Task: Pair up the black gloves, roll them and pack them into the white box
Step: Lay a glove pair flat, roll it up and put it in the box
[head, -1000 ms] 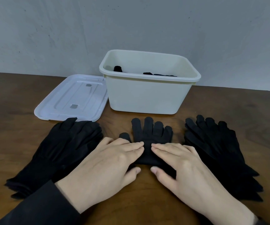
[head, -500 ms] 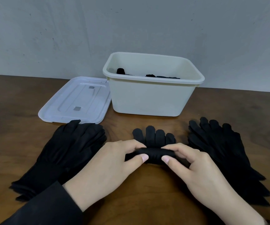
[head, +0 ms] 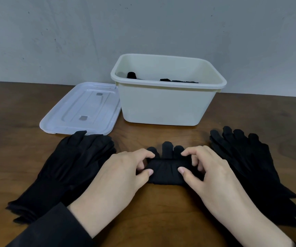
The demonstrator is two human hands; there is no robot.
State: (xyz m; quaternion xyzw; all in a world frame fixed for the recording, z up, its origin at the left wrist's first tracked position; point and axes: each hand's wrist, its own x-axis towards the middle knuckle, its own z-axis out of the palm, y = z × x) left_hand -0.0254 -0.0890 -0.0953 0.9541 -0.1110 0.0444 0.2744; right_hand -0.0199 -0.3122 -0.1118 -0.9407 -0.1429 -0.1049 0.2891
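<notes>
- Fingers of the left hand (head: 122, 175) and right hand (head: 213, 173) curl round a half-rolled pair of gloves (head: 166, 172), soft wrinkled black cloth (three fingertips poke out beyond the roll).
- It lies on the wooden table (head: 10, 136), between two flat glove stacks (head: 67, 168) (head: 250, 168).
- Behind stands the smooth white box (head: 165, 106), black cloth inside; a translucent ridged lid (head: 83, 109) lies beside it.

You are at a plain indoor work spot, with little to say whether it is a home or an office. A dark wooden table (head: 250, 111) runs up to a bare grey wall (head: 143, 29), scuffed and speckled, at its far edge. Nothing hangs on that wall.
</notes>
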